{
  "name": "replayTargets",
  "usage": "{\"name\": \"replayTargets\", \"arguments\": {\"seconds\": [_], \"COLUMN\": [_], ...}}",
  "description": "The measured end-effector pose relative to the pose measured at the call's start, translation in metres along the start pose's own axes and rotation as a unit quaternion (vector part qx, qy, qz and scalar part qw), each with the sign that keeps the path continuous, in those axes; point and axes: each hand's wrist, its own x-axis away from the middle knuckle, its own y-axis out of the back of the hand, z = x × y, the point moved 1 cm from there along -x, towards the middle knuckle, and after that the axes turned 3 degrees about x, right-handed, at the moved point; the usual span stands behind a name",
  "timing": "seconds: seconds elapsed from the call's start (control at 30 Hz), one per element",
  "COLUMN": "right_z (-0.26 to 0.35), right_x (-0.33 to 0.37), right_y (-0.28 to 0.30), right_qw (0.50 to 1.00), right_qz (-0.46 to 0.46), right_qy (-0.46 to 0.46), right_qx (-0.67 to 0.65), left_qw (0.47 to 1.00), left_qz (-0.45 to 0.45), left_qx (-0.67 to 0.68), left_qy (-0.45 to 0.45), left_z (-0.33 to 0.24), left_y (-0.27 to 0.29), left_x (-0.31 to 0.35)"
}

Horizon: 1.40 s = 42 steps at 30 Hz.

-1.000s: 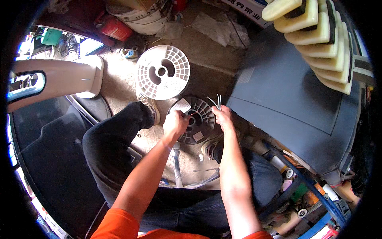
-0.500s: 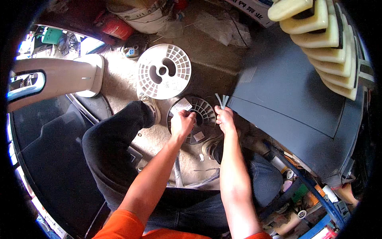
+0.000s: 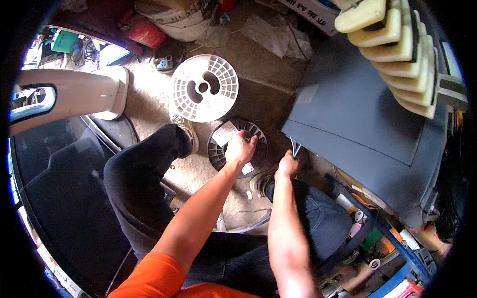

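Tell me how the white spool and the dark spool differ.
The white spool lies farther from you than the dark spool. The white spool also looks larger in the picture than the dark spool. No hand covers the white spool, while your left hand hides part of the dark spool. Both have round faces with openings.

Black ribbed spool (image 3: 258, 151) face-up on floor (image 3: 198, 174); pale strands (image 3: 295, 150) splayed nearby.

Left head-worn fisheye, facing down at hands (image 3: 240, 149).
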Motion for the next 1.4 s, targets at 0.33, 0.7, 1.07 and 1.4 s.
{"name": "replayTargets", "arguments": {"seconds": [0.33,0.7,1.07,1.4], "right_z": [0.041,0.05,0.17,0.137], "right_x": [0.12,0.261,0.224,0.236], "right_y": [0.079,0.153,0.175,0.162], "right_qw": [0.939,0.883,0.791,0.77], "right_qz": [0.156,0.371,0.586,0.564], "right_qy": [-0.127,0.198,0.147,-0.074], "right_qx": [-0.278,-0.21,-0.094,-0.289], "left_qw": [0.874,0.885,0.868,0.895], "left_qz": [0.258,0.231,0.31,0.117], "left_qx": [-0.317,0.403,0.295,0.159], "left_qy": [-0.263,-0.04,-0.251,-0.4], "left_z": [-0.005,-0.052,-0.056,-0.067], "left_y": [0.057,0.155,0.187,0.197], "left_x": [0.041,0.165,0.185,0.191]}}
